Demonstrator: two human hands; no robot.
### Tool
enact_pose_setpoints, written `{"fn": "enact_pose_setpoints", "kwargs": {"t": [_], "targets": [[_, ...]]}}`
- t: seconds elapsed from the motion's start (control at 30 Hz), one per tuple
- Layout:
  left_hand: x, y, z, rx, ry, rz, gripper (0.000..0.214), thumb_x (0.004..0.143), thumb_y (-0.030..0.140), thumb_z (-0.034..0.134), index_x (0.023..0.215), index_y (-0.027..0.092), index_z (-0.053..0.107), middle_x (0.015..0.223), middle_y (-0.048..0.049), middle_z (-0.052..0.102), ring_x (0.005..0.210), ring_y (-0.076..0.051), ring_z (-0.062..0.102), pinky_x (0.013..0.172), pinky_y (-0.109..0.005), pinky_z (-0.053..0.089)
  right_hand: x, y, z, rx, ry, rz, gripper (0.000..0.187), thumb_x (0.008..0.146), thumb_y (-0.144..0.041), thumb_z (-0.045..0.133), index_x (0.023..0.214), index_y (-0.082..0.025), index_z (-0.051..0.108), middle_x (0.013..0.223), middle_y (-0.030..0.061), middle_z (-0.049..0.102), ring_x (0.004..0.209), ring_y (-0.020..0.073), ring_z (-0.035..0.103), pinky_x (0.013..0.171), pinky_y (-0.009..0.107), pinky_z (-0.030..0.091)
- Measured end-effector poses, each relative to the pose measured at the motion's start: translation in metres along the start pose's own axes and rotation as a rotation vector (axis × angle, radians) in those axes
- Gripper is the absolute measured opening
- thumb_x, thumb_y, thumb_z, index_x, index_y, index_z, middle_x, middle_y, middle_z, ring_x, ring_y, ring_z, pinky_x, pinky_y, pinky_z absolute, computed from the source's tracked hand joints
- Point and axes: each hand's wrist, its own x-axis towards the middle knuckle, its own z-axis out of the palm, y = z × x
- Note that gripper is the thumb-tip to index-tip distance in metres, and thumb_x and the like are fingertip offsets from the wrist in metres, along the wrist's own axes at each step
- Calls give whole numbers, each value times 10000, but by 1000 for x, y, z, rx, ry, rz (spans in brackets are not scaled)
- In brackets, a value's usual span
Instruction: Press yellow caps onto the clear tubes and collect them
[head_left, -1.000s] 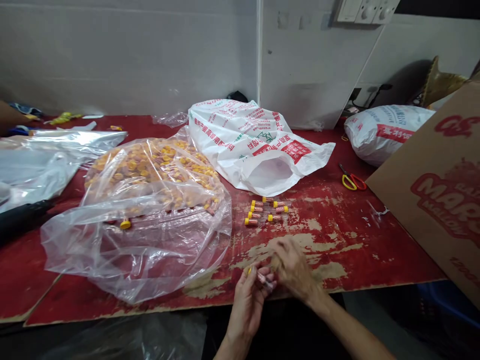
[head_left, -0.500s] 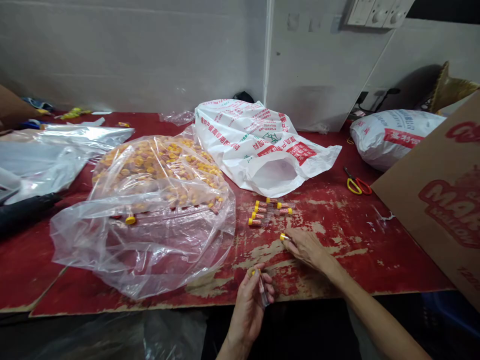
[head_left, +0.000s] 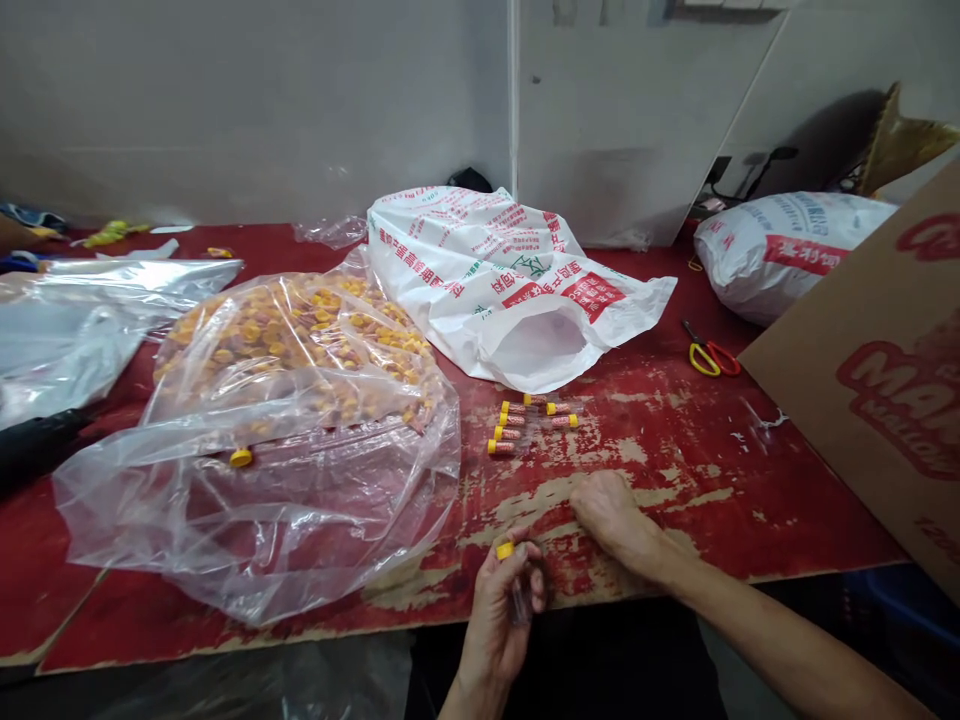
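Only the head view is available. The left hand point(head_left: 499, 612) is closed around a clear tube point(head_left: 519, 600) above the front edge of the worn red desk point(head_left: 720, 500), and a yellow cap point(head_left: 505, 550) is pinched at its fingertips. The tube is partly hidden by the fingers, so whether the cap is seated on it cannot be made out. The right hand point(head_left: 611, 517) is lowered near the front edge, just beside the left hand, with its fingers curled; whether anything is held in it cannot be told.

Behind the hands, yellow-capped vials point(head_left: 517, 425) are laid on their sides in a small group. Further left, a clear plastic bag point(head_left: 292, 340) is heaped with similar vials, blurred by the film. A white printed sack point(head_left: 480, 290) is placed along the back edge, and yellow-and-red scissors point(head_left: 709, 358) are seen on the right. A brown carton point(head_left: 855, 370) is cut off by the view's right edge, and a black handle point(head_left: 34, 445) by its left edge.
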Motion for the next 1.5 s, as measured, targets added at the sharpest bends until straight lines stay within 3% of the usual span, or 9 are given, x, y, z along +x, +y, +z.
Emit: {"fn": "enact_pose_setpoints", "kwargs": {"t": [0.2,0.33,0.47,0.57,0.77,0.93,1.1,1.23,1.5], "targets": [[0,-3,0,-210,-66,-107,203,714,178,672,911,130,664,979,-124,704,917,-242,670,801,-343,546,-32,-25,6,64,92,4,239,897,-115,430,821,-165,652,778,57,673,700,175,625,610,260,432],[-2,-3,-1,-340,-7,-91,159,801,85,534,844,144,675,847,-65,717,797,-149,680,747,-249,544,-49,-62,20,333,391,-176,227,947,-222,394,1032,-180,600,922,64,633,821,184,572,723,294,437],[-5,1,-4,-269,46,-65,133,809,90,532,838,126,658,725,-55,690,607,-146,652,578,-263,547,-18,-50,11,249,495,-145,232,939,-222,399,1078,-172,578,983,89,578,883,212,516,782,329,421],[-8,3,-7,-208,32,-49,138,790,109,561,903,117,641,716,-60,676,562,-154,631,508,-264,524,25,-21,0,-15,433,21,269,908,-146,413,1134,-145,558,1085,124,546,971,242,474,821,345,400],[-11,0,-14,-206,-20,-41,147,753,133,614,899,117,621,721,-61,659,567,-154,612,513,-271,513,68,0,6,-135,342,30,232,880,-120,462,1085,-135,570,1069,155,548,990,273,450,823,389,376],[-8,-1,-17,-173,-62,-28,208,723,161,657,924,125,619,746,-57,652,597,-162,615,516,-269,507,53,21,5,-94,332,162,137,889,-165,457,941,-135,580,1045,157,550,902,251,508,685,318,402],[-5,-1,-15,-178,-73,-54,272,701,182,689,956,129,608,755,-53,651,601,-157,612,531,-269,509,12,51,-3,57,359,245,214,923,-269,400,1068,-145,496,870,55,589,714,170,568,621,252,426],[-4,-3,-12,-151,-75,-58,305,665,183,726,939,136,600,754,-49,651,598,-152,609,537,-264,508,-13,57,-1,287,396,95,168,865,-261,444,982,-178,532,835,34,563,731,169,559,658,258,435],[-2,-4,-2,-88,-57,-75,374,560,140,800,891,144,627,717,-23,657,574,-134,605,547,-243,505,-17,47,14,251,325,-40,84,815,-132,408,829,-204,448,789,43,483,674,178,473,613,273,394]]}}
